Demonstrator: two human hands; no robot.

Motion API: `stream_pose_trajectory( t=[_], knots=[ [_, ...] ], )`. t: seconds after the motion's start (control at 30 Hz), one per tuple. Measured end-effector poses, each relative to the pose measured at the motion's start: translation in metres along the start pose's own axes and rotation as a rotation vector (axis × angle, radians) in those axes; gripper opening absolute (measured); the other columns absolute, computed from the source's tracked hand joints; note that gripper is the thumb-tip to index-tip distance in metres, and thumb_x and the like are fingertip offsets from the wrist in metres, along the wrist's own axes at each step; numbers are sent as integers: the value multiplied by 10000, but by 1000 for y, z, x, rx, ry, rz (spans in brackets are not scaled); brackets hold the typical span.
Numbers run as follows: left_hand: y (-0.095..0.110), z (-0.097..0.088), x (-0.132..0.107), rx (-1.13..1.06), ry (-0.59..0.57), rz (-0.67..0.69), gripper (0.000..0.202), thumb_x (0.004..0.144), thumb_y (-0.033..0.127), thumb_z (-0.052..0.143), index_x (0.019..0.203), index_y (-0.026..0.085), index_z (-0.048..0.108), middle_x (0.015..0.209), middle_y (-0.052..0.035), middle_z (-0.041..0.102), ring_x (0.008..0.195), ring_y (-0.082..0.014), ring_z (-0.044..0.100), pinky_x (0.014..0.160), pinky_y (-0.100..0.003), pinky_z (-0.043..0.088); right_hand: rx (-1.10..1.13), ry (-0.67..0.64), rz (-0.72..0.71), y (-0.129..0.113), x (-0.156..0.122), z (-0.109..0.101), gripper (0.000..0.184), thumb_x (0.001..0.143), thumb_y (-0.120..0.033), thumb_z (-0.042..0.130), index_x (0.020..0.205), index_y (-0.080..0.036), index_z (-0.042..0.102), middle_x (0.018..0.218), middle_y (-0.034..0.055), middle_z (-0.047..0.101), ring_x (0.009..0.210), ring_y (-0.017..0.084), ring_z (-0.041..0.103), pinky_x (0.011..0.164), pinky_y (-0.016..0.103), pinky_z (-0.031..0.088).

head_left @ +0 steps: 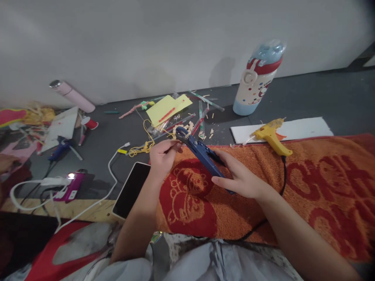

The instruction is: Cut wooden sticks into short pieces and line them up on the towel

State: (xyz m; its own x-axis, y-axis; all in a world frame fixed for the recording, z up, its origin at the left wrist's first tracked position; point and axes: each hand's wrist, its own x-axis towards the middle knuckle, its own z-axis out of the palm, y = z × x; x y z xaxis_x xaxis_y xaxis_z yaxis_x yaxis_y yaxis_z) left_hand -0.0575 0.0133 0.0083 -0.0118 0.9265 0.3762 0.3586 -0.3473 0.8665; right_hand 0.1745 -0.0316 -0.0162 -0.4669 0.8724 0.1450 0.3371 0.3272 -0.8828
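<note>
The orange-and-red towel [331, 187] is spread in front of the person, and a yellow glue gun [271, 134] lies across its far edge, partly on a white board [307, 128], its black cord [284, 175] crossing the cloth. Beyond the towel stands a blue-and-white bottle [253, 88]; off its far left corner lie yellow paper [159, 109], thin plastic packets [200, 117] and a tangle of yellow string [142, 149]. A dark-screened tablet [131, 191] sits left of it, with a white cable [109, 166] farther left. A heap of small pale pieces [191, 125] crowds the far edge, right behind the head of a blue plier-like tool [202, 153]. That tool is held above the towel's left part: the right hand [238, 173] is wrapped around its handles, while the left hand [164, 155] has thumb and fingertips pressed together beside its head; whether they pinch something small cannot be told.
</note>
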Motion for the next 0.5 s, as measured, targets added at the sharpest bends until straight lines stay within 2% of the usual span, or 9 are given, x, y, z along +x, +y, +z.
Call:
stream_pose_trajectory(
  t=[0.13, 0.37, 0.5],
  knots=[
    [0, -2, -1, -93, -31, -59, 279, 753, 437, 688, 656, 178, 718, 594, -23, 653, 519, -121, 568, 519, -244, 439, -7, -12, -35, 0, 1, -3, 662, 830, -500, 594, 1372, -172, 399, 1351, 163, 531, 1216, 346, 522, 997, 484, 434],
    [-9, -4, -3, -169, -71, -92, 289, 756, 451, 697, 668, 175, 708, 587, -20, 644, 532, -114, 566, 503, -231, 423, -46, -30, -71, -3, 2, -9, 709, 805, -512, 616, 1371, -160, 375, 1344, 188, 521, 1193, 344, 535, 995, 496, 433],
    [-13, -6, 1, -324, -191, -169, 307, 711, 459, 741, 818, 172, 717, 612, -16, 642, 448, -81, 501, 420, -209, 367, -76, -36, -79, -3, 2, -12, 725, 800, -483, 630, 1390, -164, 355, 1376, 190, 499, 1235, 351, 504, 1017, 505, 415]
  ],
)
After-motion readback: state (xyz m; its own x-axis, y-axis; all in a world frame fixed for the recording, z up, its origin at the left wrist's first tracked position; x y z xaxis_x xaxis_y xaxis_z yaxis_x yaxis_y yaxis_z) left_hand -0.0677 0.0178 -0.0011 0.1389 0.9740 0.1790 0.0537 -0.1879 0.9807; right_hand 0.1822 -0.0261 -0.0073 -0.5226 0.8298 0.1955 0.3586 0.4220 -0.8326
